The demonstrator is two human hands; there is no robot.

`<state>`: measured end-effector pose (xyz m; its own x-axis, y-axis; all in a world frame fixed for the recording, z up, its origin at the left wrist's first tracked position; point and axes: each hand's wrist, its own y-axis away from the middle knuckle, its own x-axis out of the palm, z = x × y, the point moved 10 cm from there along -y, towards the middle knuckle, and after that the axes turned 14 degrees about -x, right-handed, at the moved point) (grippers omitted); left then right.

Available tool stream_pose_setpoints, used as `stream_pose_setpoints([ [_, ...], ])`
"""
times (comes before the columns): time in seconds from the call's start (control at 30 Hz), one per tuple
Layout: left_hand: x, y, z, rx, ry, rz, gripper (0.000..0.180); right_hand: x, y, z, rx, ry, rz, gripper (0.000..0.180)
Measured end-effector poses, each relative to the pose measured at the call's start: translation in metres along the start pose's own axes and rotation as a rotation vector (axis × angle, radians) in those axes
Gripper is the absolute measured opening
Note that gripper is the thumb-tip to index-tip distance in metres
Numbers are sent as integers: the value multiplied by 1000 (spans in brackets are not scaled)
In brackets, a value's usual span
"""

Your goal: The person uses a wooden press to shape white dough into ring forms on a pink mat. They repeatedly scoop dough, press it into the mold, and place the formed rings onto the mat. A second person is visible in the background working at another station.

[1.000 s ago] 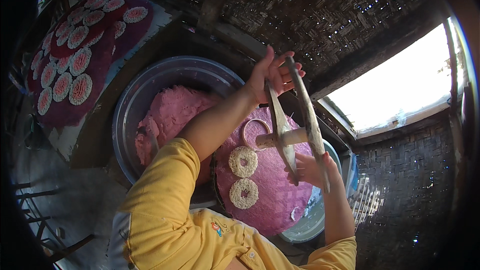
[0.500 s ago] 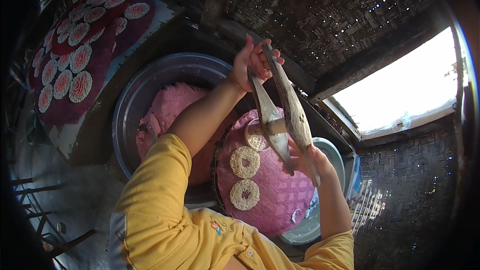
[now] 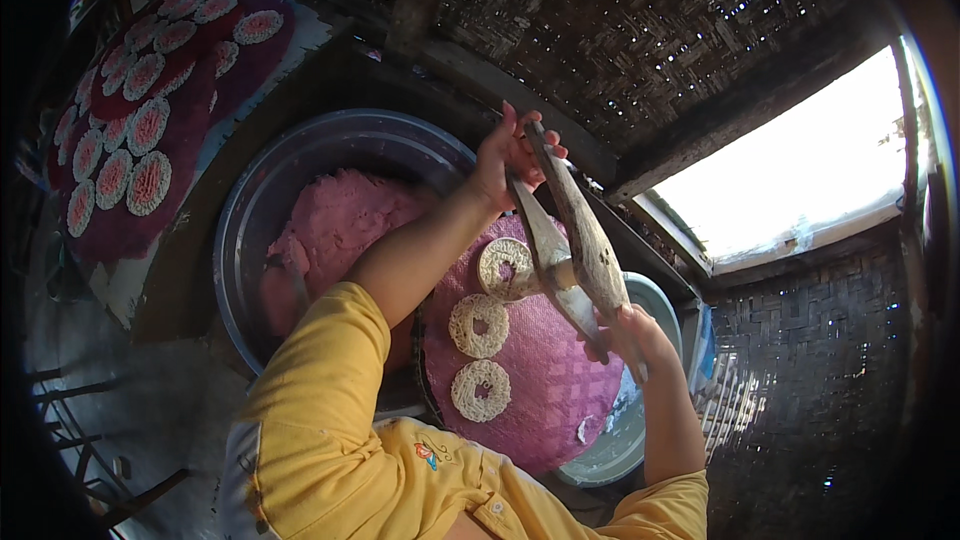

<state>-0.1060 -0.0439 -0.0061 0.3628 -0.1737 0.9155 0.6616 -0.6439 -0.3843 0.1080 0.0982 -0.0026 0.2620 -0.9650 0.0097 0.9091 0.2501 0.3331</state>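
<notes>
My left hand is closed around the upper ends of a two-part wooden press, with some fingers between its bars. My right hand grips the lower ends, its fingers partly hidden behind the wood. A short pale cylinder sits between the bars and points left, toward a ring of cream dough strands. That ring, a middle ring and a lower ring lie in a column on a round pink woven mat. The press partly covers the mat.
A large dark basin holding pink dough stands left of the mat. A pale green basin is partly under its right side. Pink-centred strand rounds cover purple mats at upper left. A bright window opens at right.
The top ring has filled out from a partial loop of strands into a thicker, nearly whole ring. Both hands still hold the press, which has shifted slightly downward in view.
</notes>
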Motion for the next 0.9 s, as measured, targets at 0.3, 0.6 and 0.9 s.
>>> stream_pose_setpoints([
  [0.3,35,10,-35,-43,-79,109,48,41,-22,-2,-90,-87,28,62],
  [0.6,55,14,-21,-297,-755,-222,62,46,-30,75,-515,-115,-115,80],
  [0.9,114,73,-19,68,-1487,-189,43,10,-73,22,-429,703,-381,32],
])
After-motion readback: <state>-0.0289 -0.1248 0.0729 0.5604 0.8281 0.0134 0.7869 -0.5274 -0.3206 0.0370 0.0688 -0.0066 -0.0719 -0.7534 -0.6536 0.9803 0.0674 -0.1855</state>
